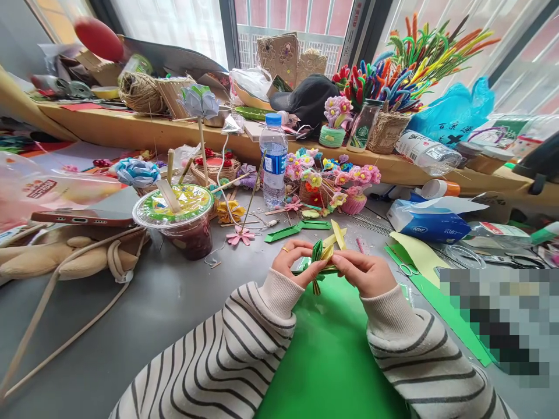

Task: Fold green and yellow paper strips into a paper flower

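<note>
A small folded paper piece in green and yellow [317, 251] is held between both hands above a large green sheet [327, 355]. My left hand [293, 262], with a ring on one finger, pinches its left side. My right hand [364, 272] has its thumb and fingertips closed on the yellow part at the right. Folded green strips [286, 233] and pale yellow strips [336, 235] lie on the grey table just beyond the fingers. Parts of the folded piece are hidden behind the fingertips.
A lidded drink cup [187, 238] stands at the left, a water bottle [273, 166] behind. Small scissors [407, 266] lie at the right near a blue tissue pack [425, 224]. Handmade flowers [314, 180] and a crowded ledge [236, 139] fill the back.
</note>
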A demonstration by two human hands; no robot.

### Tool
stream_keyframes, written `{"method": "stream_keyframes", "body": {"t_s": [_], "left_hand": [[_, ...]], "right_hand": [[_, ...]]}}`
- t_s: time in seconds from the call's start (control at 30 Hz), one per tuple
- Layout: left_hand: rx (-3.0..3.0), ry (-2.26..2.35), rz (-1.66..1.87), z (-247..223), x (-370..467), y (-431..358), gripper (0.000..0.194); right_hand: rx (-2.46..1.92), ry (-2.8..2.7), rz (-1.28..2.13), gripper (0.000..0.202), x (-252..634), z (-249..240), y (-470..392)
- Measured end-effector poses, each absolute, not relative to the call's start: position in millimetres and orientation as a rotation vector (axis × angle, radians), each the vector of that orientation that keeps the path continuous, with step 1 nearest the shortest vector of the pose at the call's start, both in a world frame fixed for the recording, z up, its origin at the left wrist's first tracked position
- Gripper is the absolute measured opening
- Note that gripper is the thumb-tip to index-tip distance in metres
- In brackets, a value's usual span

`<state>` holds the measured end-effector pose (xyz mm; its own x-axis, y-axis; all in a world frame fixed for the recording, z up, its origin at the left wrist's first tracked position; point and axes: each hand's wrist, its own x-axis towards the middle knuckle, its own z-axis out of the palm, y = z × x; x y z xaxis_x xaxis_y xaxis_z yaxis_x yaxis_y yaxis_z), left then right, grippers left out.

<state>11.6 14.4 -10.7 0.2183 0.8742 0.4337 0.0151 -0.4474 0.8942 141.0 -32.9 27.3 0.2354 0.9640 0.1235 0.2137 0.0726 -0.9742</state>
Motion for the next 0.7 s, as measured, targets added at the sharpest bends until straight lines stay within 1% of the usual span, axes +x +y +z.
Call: {"method": "stream_keyframes", "body": {"t_s": [0.17,0.33,0.47,0.57,0.63,0.7], "left_hand": [[1.302,0.836,1.183,-7.1,9.3,18.4,0.024],[0.95,0.769,1.005,0.4,6.7,21.0,0.035],[0.806,0.7,0.916,-1.5,8.6,21.6,0.037],[0.799,0.678,0.882,-5.6,11.2,22.6,0.036],[0.766,0.673,0.873,-7.4,12.6,22.9,0.033],[0.727,0.665,0.869,-7.4,13.5,22.2,0.032]], "right_hand": [[-1.354,-1.089,0.966,0.023,145.7,36.6,-31.5],[-1.35,-1.17,0.934,0.02,146.3,37.1,-31.6],[-1.385,-1.326,0.858,0.025,141.8,31.1,-32.8],[-1.382,-1.517,0.618,0.021,140.4,27.7,-33.8],[-1.346,-1.679,0.33,0.016,141.4,26.1,-34.7],[-1.282,-1.826,0.028,0.015,143.5,24.1,-35.4]]}}
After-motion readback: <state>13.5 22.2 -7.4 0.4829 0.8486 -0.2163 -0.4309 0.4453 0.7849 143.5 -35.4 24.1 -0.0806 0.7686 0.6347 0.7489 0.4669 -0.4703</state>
